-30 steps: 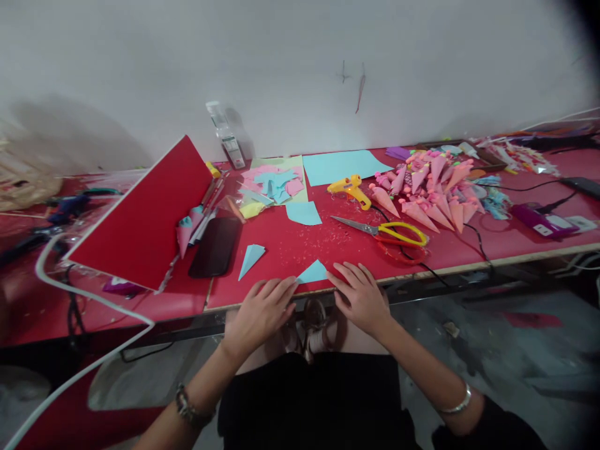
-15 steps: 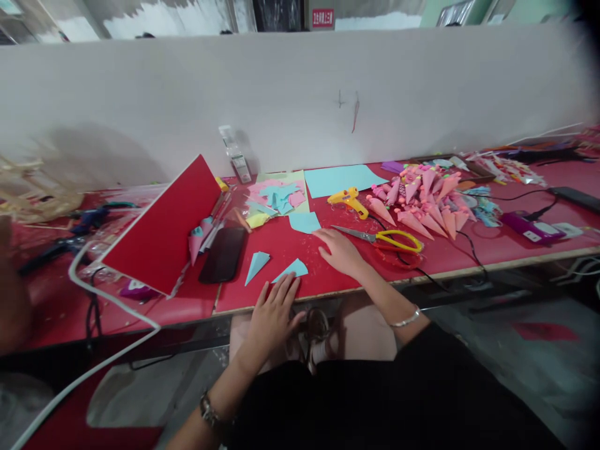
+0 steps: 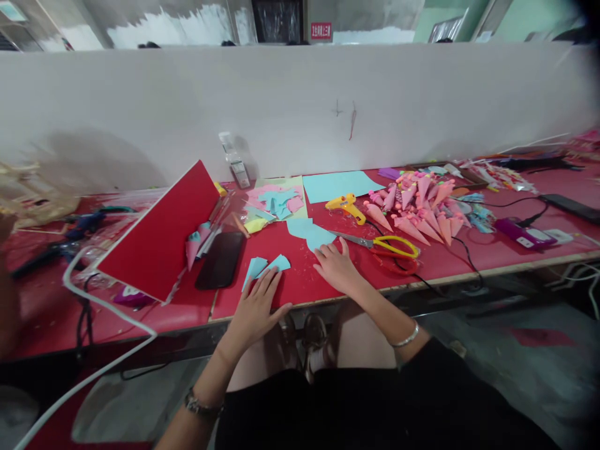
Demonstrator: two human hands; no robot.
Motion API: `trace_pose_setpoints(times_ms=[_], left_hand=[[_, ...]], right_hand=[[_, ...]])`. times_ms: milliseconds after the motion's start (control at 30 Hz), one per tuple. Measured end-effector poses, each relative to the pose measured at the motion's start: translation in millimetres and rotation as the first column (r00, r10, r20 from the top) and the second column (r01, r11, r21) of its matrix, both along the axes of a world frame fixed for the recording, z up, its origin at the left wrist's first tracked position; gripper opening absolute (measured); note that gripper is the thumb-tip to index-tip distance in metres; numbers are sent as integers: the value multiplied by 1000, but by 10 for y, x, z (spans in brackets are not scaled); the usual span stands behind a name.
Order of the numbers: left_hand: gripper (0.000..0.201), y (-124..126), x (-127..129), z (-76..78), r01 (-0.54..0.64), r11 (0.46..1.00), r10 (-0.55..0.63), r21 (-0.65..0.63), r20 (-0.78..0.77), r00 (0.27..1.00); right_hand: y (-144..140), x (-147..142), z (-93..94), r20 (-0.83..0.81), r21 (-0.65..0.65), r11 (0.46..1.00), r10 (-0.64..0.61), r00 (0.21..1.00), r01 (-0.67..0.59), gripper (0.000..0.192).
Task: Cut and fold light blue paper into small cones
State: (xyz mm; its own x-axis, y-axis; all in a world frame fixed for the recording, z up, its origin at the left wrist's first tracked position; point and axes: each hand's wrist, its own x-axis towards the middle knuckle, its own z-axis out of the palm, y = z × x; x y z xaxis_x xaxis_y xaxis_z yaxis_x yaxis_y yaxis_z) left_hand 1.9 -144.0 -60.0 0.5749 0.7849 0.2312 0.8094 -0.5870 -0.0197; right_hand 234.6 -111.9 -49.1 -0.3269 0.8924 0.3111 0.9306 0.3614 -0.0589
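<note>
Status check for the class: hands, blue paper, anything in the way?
Left hand on a blue paper wedge. Right hand at nearer flat blue piece. Scissors lie close by that piece.

Plain light-blue paper pieces (image 3: 319, 235), red tabletop (image 3: 300, 278), yellow glue gun (image 3: 347, 204), pink cones (image 3: 412, 228), black phone (image 3: 219, 261)

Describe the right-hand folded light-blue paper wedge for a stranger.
On the red tabletop, find the flat black phone. Just right lies one folded light-blue paper wedge. The right-hand wedge is farther from the phone, its lower part beneath the left hand.
</note>
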Motion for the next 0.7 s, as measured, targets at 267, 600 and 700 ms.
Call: trace_pose_setpoints(times_ms=[267,600,700], left_hand=[[67,45,170,1,-9,1000,5,30,102,995],[50,-26,432,88,259,949,-208,-181,256,944],[51,2,339,47,309,931,-253,-192,268,930]], right_hand=[[-610,-24,-38,-108,-98,989,101,989,-111,52],[-673,29,51,-343,-200,936,210,916,-290,44],[-612,138,9,-351,-192,945,184,918,-263,45]])
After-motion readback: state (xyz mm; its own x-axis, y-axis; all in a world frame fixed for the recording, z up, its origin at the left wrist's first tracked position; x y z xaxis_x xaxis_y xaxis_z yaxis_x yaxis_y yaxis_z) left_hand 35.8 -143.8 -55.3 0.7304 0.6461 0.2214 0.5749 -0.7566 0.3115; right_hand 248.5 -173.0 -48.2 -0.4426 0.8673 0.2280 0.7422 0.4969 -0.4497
